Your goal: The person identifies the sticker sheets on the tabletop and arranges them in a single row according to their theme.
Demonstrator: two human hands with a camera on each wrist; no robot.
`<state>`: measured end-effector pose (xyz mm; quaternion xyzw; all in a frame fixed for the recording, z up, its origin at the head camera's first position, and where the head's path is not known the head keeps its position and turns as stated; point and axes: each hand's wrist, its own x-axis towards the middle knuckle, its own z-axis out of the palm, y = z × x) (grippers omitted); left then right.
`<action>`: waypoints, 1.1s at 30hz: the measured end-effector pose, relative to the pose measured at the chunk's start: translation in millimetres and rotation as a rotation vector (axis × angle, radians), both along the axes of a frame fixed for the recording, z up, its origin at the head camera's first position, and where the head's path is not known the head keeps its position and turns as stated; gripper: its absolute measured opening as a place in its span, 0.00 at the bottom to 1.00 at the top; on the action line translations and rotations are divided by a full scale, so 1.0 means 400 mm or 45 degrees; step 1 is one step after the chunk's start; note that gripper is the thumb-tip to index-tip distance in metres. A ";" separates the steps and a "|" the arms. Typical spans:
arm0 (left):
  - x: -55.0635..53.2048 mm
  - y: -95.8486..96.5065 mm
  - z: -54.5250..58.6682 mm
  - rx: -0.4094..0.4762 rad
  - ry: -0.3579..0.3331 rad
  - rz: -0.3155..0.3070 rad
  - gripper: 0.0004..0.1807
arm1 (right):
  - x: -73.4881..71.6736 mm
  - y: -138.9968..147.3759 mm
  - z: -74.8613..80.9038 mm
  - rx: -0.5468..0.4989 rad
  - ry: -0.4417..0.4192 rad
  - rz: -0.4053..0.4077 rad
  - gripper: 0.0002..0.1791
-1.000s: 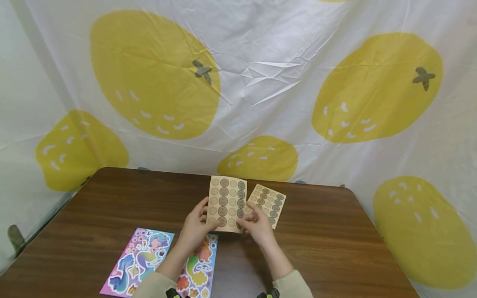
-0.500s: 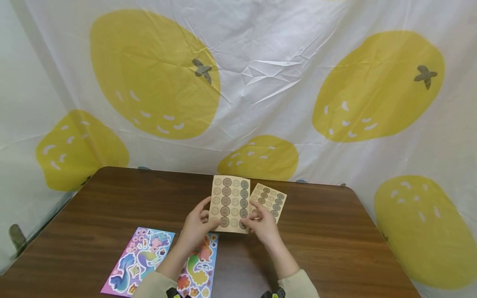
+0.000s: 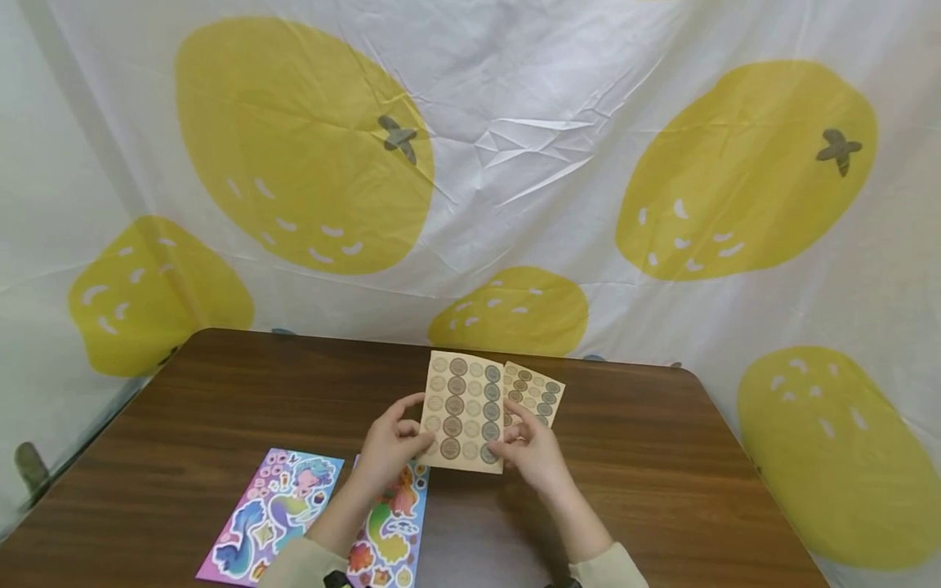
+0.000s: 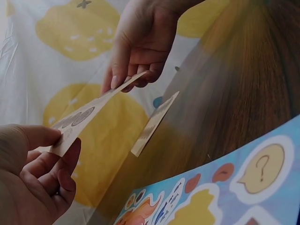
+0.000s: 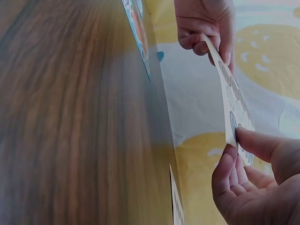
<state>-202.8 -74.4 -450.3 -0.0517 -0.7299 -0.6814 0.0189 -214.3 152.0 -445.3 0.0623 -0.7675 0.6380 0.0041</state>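
Observation:
Between both hands, a tan sticker sheet with rows of round seal stickers is held up off the table, slightly bowed. My left hand pinches its lower left edge, thumb in front and fingers behind. On the opposite edge, my right hand pinches the lower right corner the same way. The left wrist view shows the sheet almost edge-on, spanning the two hands. Behind it on the table lies a second tan sheet of round stickers, partly covered by the held sheet and the right hand.
Two colourful mermaid sticker sheets lie at the front left: one purple and blue, the other blue, partly under the left forearm. The brown wooden table ends at the back against a white curtain printed with yellow fruit.
Both hands have shifted a little to the right and slightly lower with the tan sheet, which now overlaps more of the second tan sheet. The mermaid sheets have stayed put.

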 end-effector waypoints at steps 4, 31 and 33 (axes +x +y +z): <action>0.005 0.004 0.002 0.008 -0.027 -0.033 0.36 | 0.005 0.018 -0.001 -0.012 -0.003 0.035 0.42; 0.041 0.048 -0.014 0.057 -0.079 -0.263 0.51 | 0.068 0.108 -0.003 -0.051 -0.064 0.216 0.54; 0.044 0.050 -0.016 0.055 -0.083 -0.285 0.50 | 0.072 0.113 -0.003 -0.039 -0.075 0.218 0.54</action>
